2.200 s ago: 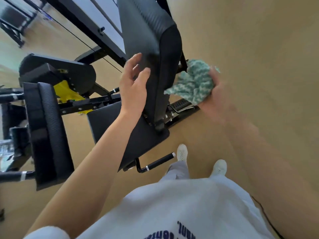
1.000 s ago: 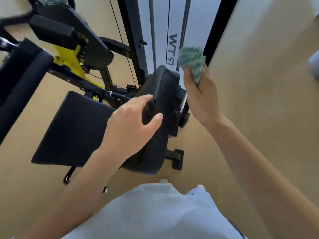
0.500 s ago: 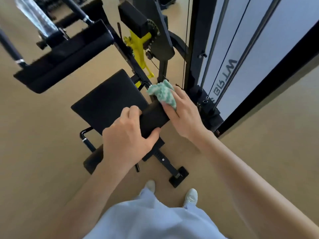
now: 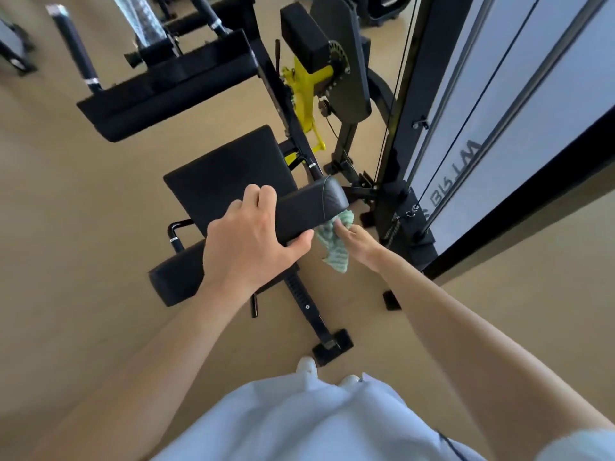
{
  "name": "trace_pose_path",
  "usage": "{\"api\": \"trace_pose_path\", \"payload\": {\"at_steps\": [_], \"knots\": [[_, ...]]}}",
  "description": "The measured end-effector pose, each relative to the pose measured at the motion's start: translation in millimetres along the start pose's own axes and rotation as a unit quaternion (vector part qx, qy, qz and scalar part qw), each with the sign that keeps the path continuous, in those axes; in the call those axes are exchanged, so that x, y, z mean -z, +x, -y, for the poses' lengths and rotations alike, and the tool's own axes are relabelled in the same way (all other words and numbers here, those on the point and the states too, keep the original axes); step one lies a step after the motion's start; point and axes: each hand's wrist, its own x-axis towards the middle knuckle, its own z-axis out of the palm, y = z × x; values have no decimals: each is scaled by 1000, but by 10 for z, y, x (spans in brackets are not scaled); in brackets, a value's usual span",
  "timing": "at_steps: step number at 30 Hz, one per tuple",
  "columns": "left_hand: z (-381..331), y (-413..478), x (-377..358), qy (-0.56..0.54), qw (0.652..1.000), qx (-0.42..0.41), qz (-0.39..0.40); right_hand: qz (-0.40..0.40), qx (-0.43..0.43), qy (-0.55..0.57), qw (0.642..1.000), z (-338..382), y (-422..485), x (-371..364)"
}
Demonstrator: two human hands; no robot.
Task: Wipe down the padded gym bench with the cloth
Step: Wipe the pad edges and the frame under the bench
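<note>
Listing left to right, one entry per item.

Seat pad (image 4: 229, 171): black, flat, at the far side of the backrest pad; nothing rests on it and no hand touches it.

Left hand (image 4: 248, 241): clamped over the top edge of the backrest pad (image 4: 299, 211), fingers curled over the far side, thumb along the near side; grip unchanged from half a second ago, so it looks to serve as a brace.

Backrest pad: upright, seen nearly edge-on, its right corner now bare.

Cloth (image 4: 332, 241): green and white, bunched. Half a second ago it sat on the top right corner of the pad; now it lies below that corner, against the pad's near face at its right edge, its loose tail hanging down.

Right hand (image 4: 357, 242): closed around the cloth, fingers pressing it toward the pad; how firm the contact is cannot be told, since the pad hides part of the cloth.

Cable frame (image 4: 409, 128): black upright just right of the bench, apart from both hands.

Judgement: top corner appears done; the stroke has passed to the rear face. Seat pad and the backrest's left portion probably remain.
</note>
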Motion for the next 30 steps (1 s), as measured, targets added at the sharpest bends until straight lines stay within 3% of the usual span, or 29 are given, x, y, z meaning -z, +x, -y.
{"api": "trace_pose_path", "payload": {"at_steps": [5,9,13,16,18,26,28,30], "knots": [[-34,-48,-64,-6,999,30,-22,-41,68,158,984,75,-479,233],[-156,-75,-96,-27,995,83,-41,-23,185,229,955,263,-651,403],[-364,-131,-137,-12,983,166,-73,103,281,157,941,526,-636,338],[-534,-178,-203,-42,967,230,-105,143,346,98,922,504,-521,289],[-659,-204,-254,-50,957,261,-121,183,294,130,929,454,-390,283],[-1279,-488,-582,-84,932,319,-150,131,122,111,978,445,186,218],[-1501,-696,-737,-160,905,344,-194,121,104,87,983,392,308,184],[-1622,-904,-923,-241,848,410,-233,104,100,84,986,394,380,143]]}}
